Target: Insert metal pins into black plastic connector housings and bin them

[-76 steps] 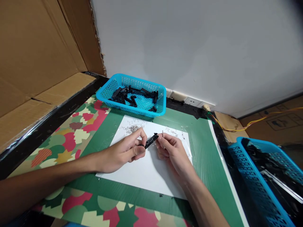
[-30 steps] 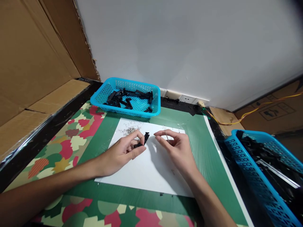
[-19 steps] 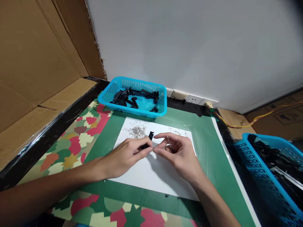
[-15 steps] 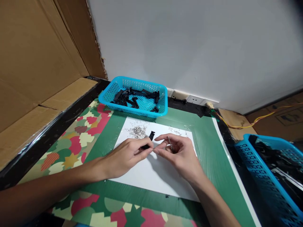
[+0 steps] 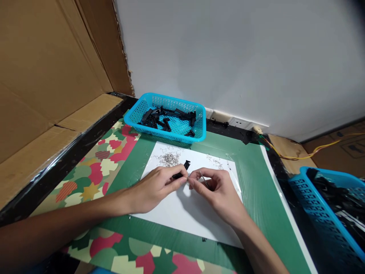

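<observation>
Upper left of frame: cardboard panel [image 5: 57,57], right edge torn where it meets the pale wall. Left of centre, patterned paper [image 5: 111,165] borders a green mat [image 5: 268,194]. Centre: left hand [image 5: 159,186], thumb and fingers closed on a black part [image 5: 186,164], which slants up past the forefinger, above a white sheet [image 5: 168,213]. Upper centre: blue basket [image 5: 159,132] of black pieces; just below it, loose metal bits [image 5: 170,159]. Right of centre: right hand [image 5: 218,188], thumb and forefinger pinched at the left fingertips, thin metal rod [image 5: 203,177] gripped in the curled fingers; anything between the tips too small to make out. Sheet extends below both hands; green strip runs right to the mat's white border. Lower right: second basket [image 5: 303,190], cut by the frame edge. Far right: carton [image 5: 353,148], printed marks, unreadable.
</observation>
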`<state>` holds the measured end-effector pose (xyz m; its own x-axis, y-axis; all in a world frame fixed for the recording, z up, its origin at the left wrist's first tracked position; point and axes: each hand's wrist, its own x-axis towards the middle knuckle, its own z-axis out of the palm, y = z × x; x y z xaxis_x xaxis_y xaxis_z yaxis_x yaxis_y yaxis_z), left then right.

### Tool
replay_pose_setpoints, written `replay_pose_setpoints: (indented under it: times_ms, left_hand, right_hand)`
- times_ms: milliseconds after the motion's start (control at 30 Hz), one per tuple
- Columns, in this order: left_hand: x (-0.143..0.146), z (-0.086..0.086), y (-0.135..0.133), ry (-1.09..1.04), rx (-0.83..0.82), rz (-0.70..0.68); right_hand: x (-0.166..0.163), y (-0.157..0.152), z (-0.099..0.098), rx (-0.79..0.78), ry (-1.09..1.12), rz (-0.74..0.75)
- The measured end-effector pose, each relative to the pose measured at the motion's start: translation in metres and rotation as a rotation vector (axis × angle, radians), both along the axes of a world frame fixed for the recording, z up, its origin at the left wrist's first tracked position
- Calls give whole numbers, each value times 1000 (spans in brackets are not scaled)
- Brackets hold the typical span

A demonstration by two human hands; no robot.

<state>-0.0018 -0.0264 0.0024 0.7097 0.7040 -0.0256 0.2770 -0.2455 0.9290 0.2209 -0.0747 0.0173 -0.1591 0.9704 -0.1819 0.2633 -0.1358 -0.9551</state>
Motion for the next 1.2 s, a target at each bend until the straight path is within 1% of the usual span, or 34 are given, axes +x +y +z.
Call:
replay_pose_setpoints:
  times_ms: [200,400,567,667,800,933,1200]
  left_hand:
    - [0,-1,0,16,-6,0]
    - [-1,6,-1,26,-57,-2]
    - [-3,3,-4,-20,-194,35]
    - [-4,-1,-4,34,-188,19]
    - [-5,0,-3,169,-109,-22]
    - [-5,3,-1,220,-56,-56]
    - [-3,9,-1,206,-90,-61]
  right_hand:
    - [-2,0,1,3,-3,-8]
    - [-3,3,1,33,-22,-29]
    - [9,6,-3,101,-102,-159]
    - [12,8,-5,117,-161,-201]
    - [9,10,-4,108,-237,-174]
    - [7,11,-6,100,-279,-131]
    - [7,10,-11,168,-339,-66]
